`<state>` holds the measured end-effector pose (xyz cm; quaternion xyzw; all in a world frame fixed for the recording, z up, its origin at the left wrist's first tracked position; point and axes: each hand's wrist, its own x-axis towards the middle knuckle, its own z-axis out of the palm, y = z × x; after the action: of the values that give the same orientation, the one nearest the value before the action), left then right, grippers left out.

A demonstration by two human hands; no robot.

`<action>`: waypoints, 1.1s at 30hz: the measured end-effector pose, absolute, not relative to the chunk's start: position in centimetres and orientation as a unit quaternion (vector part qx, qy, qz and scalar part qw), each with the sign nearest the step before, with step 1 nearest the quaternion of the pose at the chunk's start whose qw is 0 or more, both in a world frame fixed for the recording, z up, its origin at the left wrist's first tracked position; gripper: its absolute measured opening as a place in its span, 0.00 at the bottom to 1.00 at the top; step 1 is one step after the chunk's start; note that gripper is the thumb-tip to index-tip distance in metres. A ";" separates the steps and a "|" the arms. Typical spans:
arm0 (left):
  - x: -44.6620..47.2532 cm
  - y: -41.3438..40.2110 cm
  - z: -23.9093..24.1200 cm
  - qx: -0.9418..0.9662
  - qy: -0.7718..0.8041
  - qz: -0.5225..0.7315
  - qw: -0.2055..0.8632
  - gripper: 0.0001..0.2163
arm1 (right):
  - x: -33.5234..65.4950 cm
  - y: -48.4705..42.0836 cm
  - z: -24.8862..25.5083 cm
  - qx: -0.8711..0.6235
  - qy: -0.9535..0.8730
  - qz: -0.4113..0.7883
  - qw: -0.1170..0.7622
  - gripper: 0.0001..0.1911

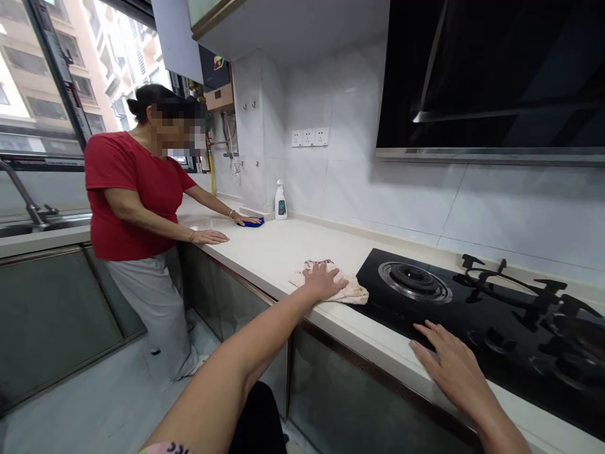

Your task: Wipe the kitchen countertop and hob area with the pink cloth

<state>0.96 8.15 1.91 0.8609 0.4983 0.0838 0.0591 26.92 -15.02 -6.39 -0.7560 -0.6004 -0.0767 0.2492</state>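
Note:
My left hand (322, 281) lies flat with spread fingers on a pale, stained cloth (352, 292), pressing it to the white countertop (278, 252). The cloth reaches the left edge of the black gas stove (378, 293). Over the stove's front edge is my right hand (447, 359), its fingers stretched out and nothing in it. Whether its fingertips touch the stove I cannot tell. Behind them sits a round burner (414, 282); a black pot support (510, 284) stands farther right.
A person in a red shirt (135, 176) leans on the counter at the left, one hand on a blue cloth (253, 222). A white spray bottle (280, 203) stands by the wall. The range hood (491, 82) overhangs the stove; a sink faucet (31, 202) is far left.

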 end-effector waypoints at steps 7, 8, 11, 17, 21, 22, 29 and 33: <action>-1.8 5.0 2.2 0.879 0.463 0.109 0.046 0.33 | 27.2 -14.7 -7.0 -0.748 -0.614 -0.092 0.235 0.36; -1.9 4.7 2.1 0.880 0.460 0.111 0.041 0.33 | 27.2 -14.7 -7.0 -0.749 -0.614 -0.091 0.234 0.36; -2.1 3.9 1.8 0.883 0.453 0.117 0.031 0.33 | 27.3 -14.6 -7.1 -0.753 -0.609 -0.088 0.235 0.36; -2.4 2.6 1.3 0.893 0.429 0.137 0.008 0.32 | 27.6 -14.9 -7.0 -0.755 -0.608 -0.077 0.234 0.36; -2.9 2.4 1.6 0.898 0.417 0.140 0.019 0.31 | 27.6 -15.1 -6.7 -0.756 -0.608 -0.075 0.229 0.36; -3.1 2.4 1.7 0.899 0.415 0.135 0.025 0.31 | 27.5 -15.2 -6.6 -0.757 -0.609 -0.074 0.226 0.37; -5.6 3.5 2.0 0.896 0.425 0.127 0.036 0.30 | 27.1 -15.5 -6.1 -0.758 -0.613 -0.078 0.209 0.37; -9.3 5.8 1.6 0.869 0.479 0.120 0.026 0.28 | 27.0 -15.4 -6.1 -0.757 -0.613 -0.086 0.209 0.36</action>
<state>-9.27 5.76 1.63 0.8694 0.4786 0.1197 0.0259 26.97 -15.44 -6.07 -0.7573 -0.6127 -0.0859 0.2092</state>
